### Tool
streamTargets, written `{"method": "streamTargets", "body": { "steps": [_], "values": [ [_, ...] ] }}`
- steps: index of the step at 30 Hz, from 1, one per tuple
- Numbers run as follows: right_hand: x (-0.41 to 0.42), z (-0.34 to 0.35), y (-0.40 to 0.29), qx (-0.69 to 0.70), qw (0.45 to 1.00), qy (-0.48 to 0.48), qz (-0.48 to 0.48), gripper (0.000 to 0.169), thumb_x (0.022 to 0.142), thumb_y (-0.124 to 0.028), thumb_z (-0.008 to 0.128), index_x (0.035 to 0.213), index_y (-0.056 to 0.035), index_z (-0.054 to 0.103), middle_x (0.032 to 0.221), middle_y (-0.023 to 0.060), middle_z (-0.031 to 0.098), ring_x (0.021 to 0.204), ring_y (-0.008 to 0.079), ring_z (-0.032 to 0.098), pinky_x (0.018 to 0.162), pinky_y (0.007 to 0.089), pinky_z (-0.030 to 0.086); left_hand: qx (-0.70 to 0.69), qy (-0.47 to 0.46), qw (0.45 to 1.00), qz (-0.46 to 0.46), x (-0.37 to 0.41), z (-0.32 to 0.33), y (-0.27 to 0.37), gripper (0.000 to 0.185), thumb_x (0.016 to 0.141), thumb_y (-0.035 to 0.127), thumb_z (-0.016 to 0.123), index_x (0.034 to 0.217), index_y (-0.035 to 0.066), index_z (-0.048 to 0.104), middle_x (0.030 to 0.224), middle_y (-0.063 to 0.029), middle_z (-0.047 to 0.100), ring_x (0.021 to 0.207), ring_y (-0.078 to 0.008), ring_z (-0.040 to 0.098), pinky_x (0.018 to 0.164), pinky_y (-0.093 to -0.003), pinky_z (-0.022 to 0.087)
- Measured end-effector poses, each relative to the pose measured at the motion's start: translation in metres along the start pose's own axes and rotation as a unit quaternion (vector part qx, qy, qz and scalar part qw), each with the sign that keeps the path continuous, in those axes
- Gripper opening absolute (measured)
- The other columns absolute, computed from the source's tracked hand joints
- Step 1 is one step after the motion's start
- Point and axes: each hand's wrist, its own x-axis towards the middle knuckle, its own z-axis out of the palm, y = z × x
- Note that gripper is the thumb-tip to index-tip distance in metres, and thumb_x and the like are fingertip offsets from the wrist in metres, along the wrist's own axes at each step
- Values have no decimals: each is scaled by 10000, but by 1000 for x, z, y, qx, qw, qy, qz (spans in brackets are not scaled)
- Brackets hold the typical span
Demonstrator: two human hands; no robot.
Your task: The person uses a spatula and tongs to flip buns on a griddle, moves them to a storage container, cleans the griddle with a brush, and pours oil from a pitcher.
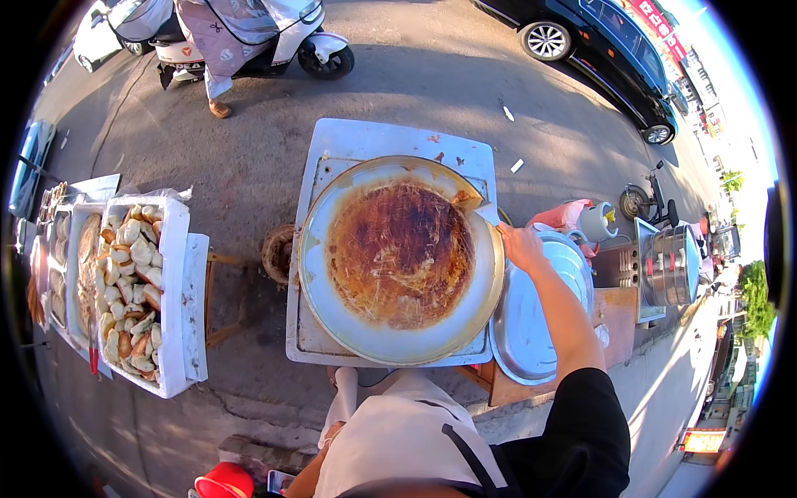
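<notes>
A wide round metal pan [398, 346] with a browned, scratched bottom sits on a metal-topped stand [348, 134]. My right hand [522, 246] is closed on the handle of a flat metal scraper [487, 213], at the pan's right rim. The scraper's blade lies over the inner wall at the upper right, beside a brownish patch. My left hand [333, 431] hangs low beside my light apron [386, 442], away from the pan; its fingers are mostly hidden, so its grip is unclear.
A white foam box [174, 299] of browned buns stands at left. At right lie an oval metal lid [529, 348], a gas cylinder [594, 221] and stacked steamers [669, 264]. Ahead are a scooter [268, 43] with a person's leg beside it, and a black car [607, 56]. A red bucket [227, 479] stands lower left.
</notes>
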Motion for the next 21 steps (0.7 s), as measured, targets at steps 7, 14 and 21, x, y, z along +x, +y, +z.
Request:
{"method": "streamTargets", "body": {
  "steps": [7,14,21],
  "values": [
    [112,-10,-52,-38,984,7,-173,363,962,-269,530,1320,-254,590,903,212,680,858,423,659,747,538,518,-4,41,999,10,61,-38,78,517,998,526,391,1115,113,680,945,-177,708,926,-325,686,812,-457,509],
    [95,9,-122,103,961,95,-237,360,915,-213,614,1267,-144,581,988,210,683,843,370,672,713,501,530,6,69,997,36,59,-64,110,525,993,533,395,1120,111,681,953,-175,709,933,-322,684,816,-455,506],
    [-116,42,-17,250,965,-4,79,355,888,-150,589,1234,-68,579,926,157,700,870,337,686,789,455,516,24,18,999,41,22,-19,47,533,989,540,399,1125,109,683,960,-174,709,940,-320,682,821,-454,504]
  ]
}}
